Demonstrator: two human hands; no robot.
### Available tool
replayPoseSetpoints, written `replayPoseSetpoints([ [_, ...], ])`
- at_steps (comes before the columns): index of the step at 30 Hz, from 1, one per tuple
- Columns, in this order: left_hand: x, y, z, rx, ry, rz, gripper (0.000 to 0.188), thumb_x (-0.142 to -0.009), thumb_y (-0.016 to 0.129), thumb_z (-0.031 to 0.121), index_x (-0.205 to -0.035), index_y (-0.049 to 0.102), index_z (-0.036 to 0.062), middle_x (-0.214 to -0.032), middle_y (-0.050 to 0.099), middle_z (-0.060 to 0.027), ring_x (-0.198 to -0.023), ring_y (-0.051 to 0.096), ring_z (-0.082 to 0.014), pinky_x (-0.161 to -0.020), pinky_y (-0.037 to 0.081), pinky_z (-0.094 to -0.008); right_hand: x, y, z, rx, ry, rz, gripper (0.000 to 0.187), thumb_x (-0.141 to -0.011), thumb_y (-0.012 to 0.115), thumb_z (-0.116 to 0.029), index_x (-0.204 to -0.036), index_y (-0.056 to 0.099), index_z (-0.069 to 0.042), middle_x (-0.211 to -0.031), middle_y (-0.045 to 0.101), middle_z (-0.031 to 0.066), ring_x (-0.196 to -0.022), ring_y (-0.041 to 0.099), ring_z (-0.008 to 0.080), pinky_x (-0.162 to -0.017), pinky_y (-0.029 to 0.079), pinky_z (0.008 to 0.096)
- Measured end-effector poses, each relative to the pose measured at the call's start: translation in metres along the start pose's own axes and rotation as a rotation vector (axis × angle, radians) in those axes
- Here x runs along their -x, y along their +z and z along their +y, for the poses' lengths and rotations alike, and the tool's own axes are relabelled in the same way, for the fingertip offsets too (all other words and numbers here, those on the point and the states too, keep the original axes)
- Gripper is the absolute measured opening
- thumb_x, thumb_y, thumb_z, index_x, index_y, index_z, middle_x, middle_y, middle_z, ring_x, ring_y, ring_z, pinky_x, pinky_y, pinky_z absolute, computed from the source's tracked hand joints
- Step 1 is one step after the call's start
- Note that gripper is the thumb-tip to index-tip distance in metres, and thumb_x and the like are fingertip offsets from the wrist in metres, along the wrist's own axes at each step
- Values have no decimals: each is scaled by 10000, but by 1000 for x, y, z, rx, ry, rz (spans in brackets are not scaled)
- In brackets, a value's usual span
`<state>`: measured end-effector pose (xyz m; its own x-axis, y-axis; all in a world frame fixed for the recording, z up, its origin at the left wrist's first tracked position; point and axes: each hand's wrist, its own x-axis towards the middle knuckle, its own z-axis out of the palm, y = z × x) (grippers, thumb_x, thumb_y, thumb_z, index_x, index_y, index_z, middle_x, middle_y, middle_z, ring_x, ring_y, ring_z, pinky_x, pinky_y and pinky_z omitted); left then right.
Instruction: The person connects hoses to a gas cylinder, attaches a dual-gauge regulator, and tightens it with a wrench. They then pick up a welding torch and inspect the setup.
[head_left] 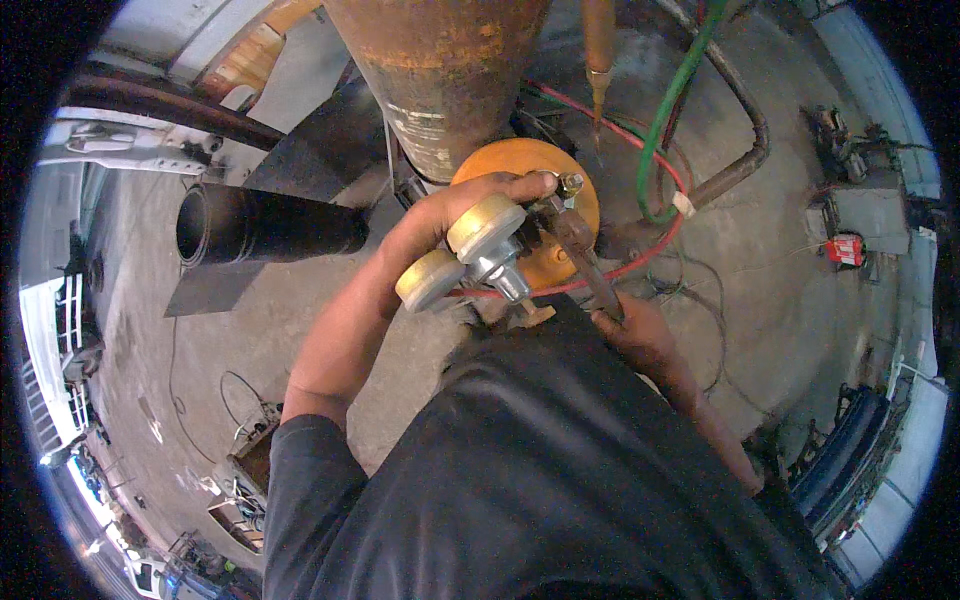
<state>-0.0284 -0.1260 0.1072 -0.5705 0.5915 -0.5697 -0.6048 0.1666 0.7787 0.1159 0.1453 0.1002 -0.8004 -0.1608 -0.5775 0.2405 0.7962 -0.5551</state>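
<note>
A pressure regulator (492,262) with two round yellow-edged gauges (487,228) stands over the top of an orange cylinder (510,158). Behind the gauges my left hand (445,212) curls round the regulator, its fingers reaching toward a small brass-coloured valve fitting (571,185). The gauges hide part of that hand's grip. My right hand (637,335) is closed round the handle of a rusty wrench (592,272). The wrench's head is up against the fitting beside the regulator; its exact seat on the nut is hard to make out.
A large rusty pipe (440,80) rises just beyond the cylinder. Red hose (640,262) and green hose (660,140) loop at the right near a bent metal tube (745,165). At the left a black pipe (270,225) lies on the concrete floor, with cables (178,370) nearby.
</note>
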Motion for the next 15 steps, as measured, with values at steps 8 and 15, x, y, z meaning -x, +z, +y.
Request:
replayPoseSetpoints([
  [8, 15, 0, -30, 257, -108, 82, 486, -939, 622, 486, -1163, 651, 55, -876, 672, -27, -707, 618, -87, -604, 501, -238, -7, 5, 20, 42, 96, -173, 375, -925, 603, -382, -1081, 611, -41, -946, 681, 212, -893, 647, 408, -782, 500, 481],
  [15, 4, -5, -40, 389, -115, -111, 407, -1012, 506, 436, -1116, 604, 55, -868, 649, -99, -759, 673, -213, -718, 559, -385, -21, 31, 71, 71, 50, -249, 346, -891, 631, -323, -1075, 628, -30, -929, 685, 224, -883, 645, 450, -771, 509, 513],
])
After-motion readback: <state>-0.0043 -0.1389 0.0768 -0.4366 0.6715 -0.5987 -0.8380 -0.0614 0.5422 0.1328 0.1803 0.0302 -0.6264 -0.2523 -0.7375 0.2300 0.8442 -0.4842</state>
